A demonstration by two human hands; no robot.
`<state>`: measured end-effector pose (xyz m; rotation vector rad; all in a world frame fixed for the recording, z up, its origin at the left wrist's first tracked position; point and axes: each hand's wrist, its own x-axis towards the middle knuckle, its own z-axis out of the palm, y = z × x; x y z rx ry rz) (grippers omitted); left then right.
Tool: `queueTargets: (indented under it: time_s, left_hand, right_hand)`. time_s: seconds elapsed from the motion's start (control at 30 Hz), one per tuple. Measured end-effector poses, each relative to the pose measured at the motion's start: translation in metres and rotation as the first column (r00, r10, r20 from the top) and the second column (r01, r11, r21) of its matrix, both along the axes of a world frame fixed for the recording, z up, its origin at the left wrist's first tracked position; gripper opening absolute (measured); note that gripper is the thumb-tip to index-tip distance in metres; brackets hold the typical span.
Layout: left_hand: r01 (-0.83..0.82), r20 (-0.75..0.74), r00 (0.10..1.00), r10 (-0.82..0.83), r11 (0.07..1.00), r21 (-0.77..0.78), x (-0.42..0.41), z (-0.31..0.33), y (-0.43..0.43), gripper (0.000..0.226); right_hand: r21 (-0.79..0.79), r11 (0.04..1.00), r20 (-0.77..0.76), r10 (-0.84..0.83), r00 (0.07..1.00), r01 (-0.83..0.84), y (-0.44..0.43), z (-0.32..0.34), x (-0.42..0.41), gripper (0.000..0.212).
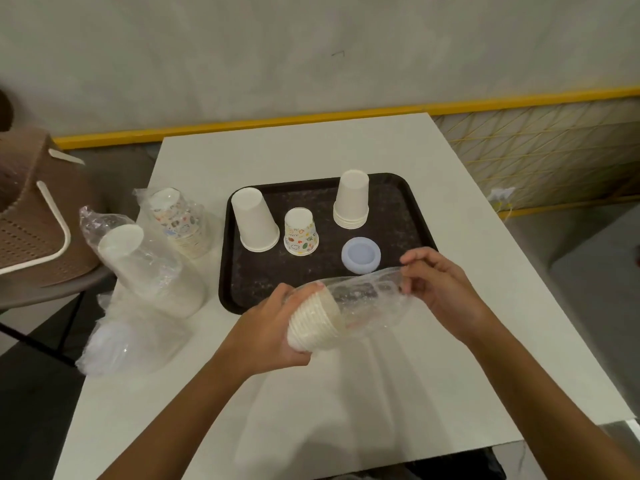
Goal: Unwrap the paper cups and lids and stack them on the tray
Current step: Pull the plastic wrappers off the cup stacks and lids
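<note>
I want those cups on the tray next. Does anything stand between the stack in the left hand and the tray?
Only the clear plastic sleeve: it wraps the cup stack that the left hand grips, and the right hand pinches its far end. The tray lies just beyond, its near left part bare.

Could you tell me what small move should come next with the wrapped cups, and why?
Probably the right hand should draw the clear plastic sleeve rightward off the stack of white paper cups, since the left hand grips the stack and the sleeve's far end looks empty.
</note>
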<state>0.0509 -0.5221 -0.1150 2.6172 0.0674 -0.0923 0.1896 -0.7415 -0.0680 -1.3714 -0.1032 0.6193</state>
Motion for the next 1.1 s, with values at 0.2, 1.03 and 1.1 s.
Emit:
queueTargets:
  time_s: [0.2,1.03,1.1]
  left_hand:
    - [-0.089,-0.126,0.991,0.051,0.944,-0.317,0.0,0.01,-0.007,0.101]
    - [-0.484,-0.48,0.867,0.136,-0.006,-0.875,0.084,0.022,-0.105,0.049]
    - [-0.454,-0.456,0.883,0.109,-0.05,-0.89,0.087,0.02,-0.095,0.066]
  right_hand:
    - [0.01,0.993,-0.174,-0.118,0.978,0.122,-0.012,-0.011,0.005,0.022]
    - [-0.05,0.988,-0.399,-0.153,0.904,0.144,-0.092,-0.025,-0.032,0.098]
    - [-0.075,0.992,-0.357,-0.124,0.926,0.104,-0.111,-0.024,-0.024,0.103]
